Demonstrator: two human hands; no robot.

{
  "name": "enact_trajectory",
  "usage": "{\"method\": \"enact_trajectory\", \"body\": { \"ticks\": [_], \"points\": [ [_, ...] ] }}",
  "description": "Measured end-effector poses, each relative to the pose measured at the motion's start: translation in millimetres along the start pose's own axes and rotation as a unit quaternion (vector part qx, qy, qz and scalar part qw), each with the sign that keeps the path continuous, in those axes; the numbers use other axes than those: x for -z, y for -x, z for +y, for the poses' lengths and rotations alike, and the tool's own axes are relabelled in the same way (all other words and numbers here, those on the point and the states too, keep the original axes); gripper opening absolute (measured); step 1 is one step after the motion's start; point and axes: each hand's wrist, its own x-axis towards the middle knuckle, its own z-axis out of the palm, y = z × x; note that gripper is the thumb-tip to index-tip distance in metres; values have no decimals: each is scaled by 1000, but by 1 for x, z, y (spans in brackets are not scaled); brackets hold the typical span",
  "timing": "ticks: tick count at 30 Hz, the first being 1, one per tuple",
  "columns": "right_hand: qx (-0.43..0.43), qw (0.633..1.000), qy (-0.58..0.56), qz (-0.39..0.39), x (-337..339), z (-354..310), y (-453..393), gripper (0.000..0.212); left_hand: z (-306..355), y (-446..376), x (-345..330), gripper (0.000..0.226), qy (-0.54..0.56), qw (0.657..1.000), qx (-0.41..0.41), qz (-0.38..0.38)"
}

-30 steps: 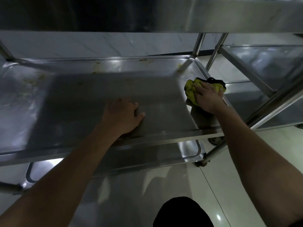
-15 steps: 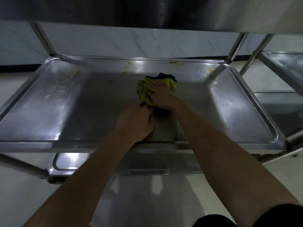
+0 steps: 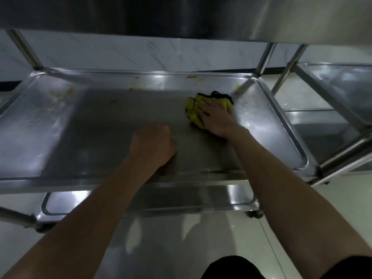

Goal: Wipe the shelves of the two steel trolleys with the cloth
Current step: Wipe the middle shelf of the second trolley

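Observation:
I look down at the middle shelf (image 3: pixel 100 127) of a steel trolley. A crumpled yellow cloth with a black edge (image 3: pixel 193 111) lies on the right half of this shelf. My right hand (image 3: pixel 215 115) presses flat on the cloth, its fingers straight and spread. My left hand (image 3: pixel 153 146) rests on the shelf near its front edge with the fingers curled under and nothing in them. Yellowish smears (image 3: pixel 60 95) mark the back left of the shelf, and more sit along the back rim (image 3: pixel 130 89).
The trolley's top shelf (image 3: pixel 181 15) hangs low overhead and its bottom shelf (image 3: pixel 181 200) shows below. The second steel trolley (image 3: pixel 342 87) stands close on the right. Upright posts (image 3: pixel 265 57) rise at the corners. The floor is pale tile.
My right hand swept the cloth from the right end to the shelf's centre, then back to the right. My left hand stayed planted near the front edge.

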Motion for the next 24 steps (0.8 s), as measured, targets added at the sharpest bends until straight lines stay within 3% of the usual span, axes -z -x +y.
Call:
{"method": "enact_trajectory", "body": {
  "ticks": [3,6,11,17,24],
  "points": [
    [-85,995,6,44,24,65,27,51,12,-1,-3,40,-34,999,0,9],
    [-156,986,38,37,46,120,53,52,16,-3,-4,45,-46,999,-3,7],
    [-215,973,34,72,51,144,78,55,24,-2,-5,47,-36,999,-29,23],
    [-186,981,18,57,42,130,86,53,2,3,-9,52,-3,997,-74,14],
    [-76,992,35,96,11,55,138,47,-1,7,-17,58,13,997,-71,2]
  ]
}}
